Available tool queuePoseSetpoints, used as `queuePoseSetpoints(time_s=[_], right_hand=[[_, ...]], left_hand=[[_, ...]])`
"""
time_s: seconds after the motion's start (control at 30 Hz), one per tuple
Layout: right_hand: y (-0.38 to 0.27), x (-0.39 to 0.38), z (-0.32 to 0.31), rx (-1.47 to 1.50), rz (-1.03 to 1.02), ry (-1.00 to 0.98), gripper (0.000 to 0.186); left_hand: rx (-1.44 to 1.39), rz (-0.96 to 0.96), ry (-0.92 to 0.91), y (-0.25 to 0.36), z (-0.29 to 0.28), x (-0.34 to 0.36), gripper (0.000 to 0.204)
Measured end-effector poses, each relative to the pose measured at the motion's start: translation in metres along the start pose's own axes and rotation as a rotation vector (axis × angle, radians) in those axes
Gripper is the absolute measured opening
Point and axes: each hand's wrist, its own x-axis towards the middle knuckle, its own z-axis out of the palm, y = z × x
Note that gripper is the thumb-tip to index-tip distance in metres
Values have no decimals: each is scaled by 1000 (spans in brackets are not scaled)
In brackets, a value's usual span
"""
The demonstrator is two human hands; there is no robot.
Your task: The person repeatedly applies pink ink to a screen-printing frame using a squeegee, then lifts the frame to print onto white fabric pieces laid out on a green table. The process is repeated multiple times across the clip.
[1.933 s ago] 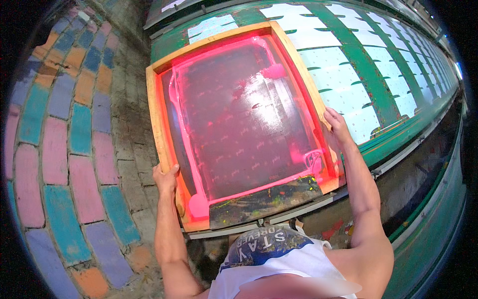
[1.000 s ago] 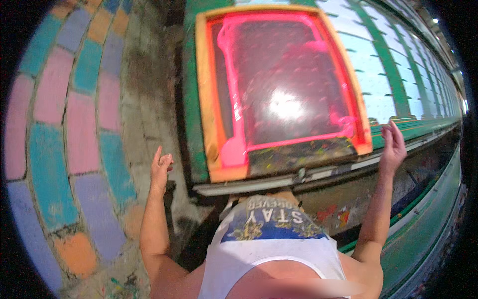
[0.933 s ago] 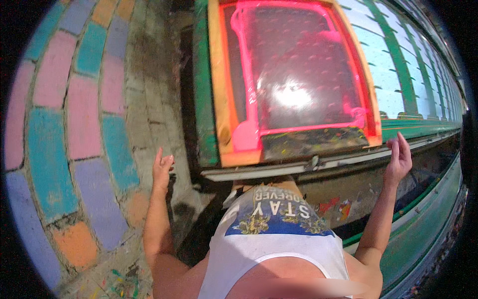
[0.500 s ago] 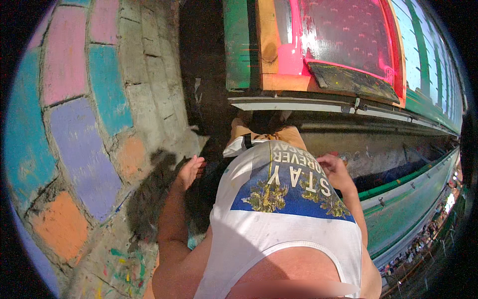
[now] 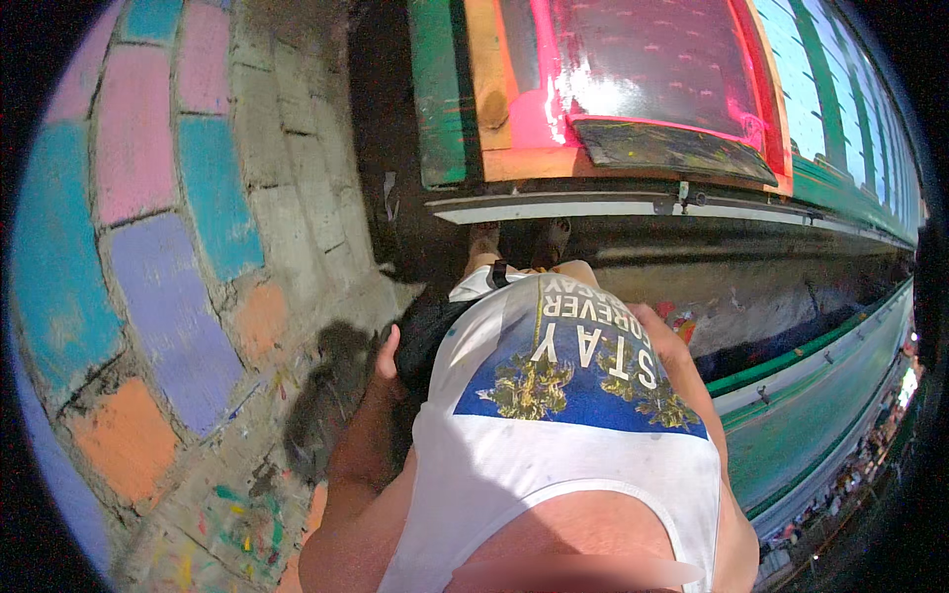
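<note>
My left hand hangs low at my left side, just beside my white shirt. One finger or the thumb stands out straight and nothing shows in the hand. My right hand is at the right edge of the shirt, its fingers hidden behind the cloth. Ahead of me lies a printing screen in a wooden frame, with bright pink ink along its inner edges. A dark, paint-stained squeegee rests across its near end. Neither hand touches the screen.
A pale metal rail runs along the front of the green table. To my right is another long green table. Painted blocks in several colours cover the left side. My feet stand near the rail.
The screen and rail have shifted left in view. My left hand has turned and come closer to my body; my right hand has slipped further behind the shirt.
</note>
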Motion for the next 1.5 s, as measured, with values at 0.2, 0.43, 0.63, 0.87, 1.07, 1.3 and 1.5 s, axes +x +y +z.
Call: queuePoseSetpoints(time_s=[0.2, 0.43, 0.63, 0.87, 1.07, 1.3, 1.5], right_hand=[[7, 15, -4, -98, 10, -85, 38], [14, 11, 2, -77, -120, -204, 37], [27, -26, 14, -131, -125, 1, 28], [22, -31, 52, 321, -149, 376, 25], [14, -24, 42, 88, -281, 343, 26], [17, -10, 38, 198, -239, 255, 26], [23, -30, 45, 107, -292, 392, 29]], left_hand=[[-95, -144, 61, 22, 15, -1, 78], [149, -182, 88, 68, 51, -3, 85], [260, -254, 122, 100, 47, 23, 81], [447, -229, 168, 109, 52, 31, 73], [333, -222, 249, 102, 53, 13, 67], [452, -223, 90, 111, 13, 29, 58], [548, -235, 111, 128, 19, 79, 50]])
